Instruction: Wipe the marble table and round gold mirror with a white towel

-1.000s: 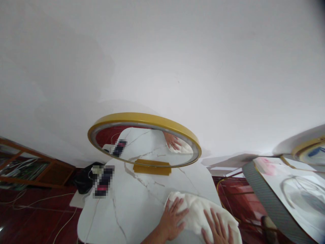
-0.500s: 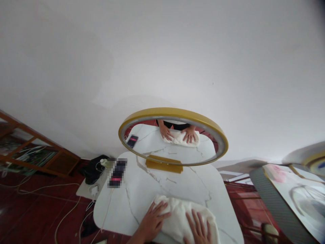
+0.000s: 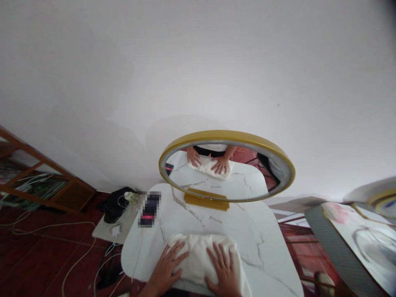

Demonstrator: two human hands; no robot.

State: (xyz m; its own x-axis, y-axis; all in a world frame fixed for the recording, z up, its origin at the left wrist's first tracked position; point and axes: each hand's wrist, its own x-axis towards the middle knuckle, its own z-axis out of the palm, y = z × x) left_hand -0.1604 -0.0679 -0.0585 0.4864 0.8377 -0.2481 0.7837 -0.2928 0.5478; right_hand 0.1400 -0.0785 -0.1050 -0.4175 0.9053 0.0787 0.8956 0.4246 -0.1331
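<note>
The fingers of the left hand (image 3: 166, 269) are spread and lie flat on a white cloth (image 3: 198, 260), its thumb held apart; those of the right hand (image 3: 223, 270) are spread too, palm down on the same cloth. The cloth, a rumpled bundle, lies at the near edge of the table (image 3: 262, 268), and the hands cover much of its two sides.

Beyond it stands a round mirror (image 3: 222, 135) with a gold rim, tilted on a flat gold base (image 3: 206, 200) and hiding part of the table's back edge (both hands and the cloth show again in the glass). To the left, on the tabletop, is a dark object (image 3: 149, 209), pixelated past naming, with a thin cord (image 3: 139, 253) running near it. Past that side, a pale ledge (image 3: 100, 232) carries a white plug (image 3: 116, 230), near a small bottle (image 3: 131, 198) and a black bag (image 3: 114, 203).

The tabletop is white with brownish veins and rounded corners. Around it spreads a dark red floor (image 3: 34, 260), crossed by loose cables on the left, where a wooden shelf (image 3: 72, 197) stands along the plain pale wall (image 3: 198, 62). On the right is a second table (image 3: 337, 243) bearing a pink-and-white packet (image 3: 338, 212).
</note>
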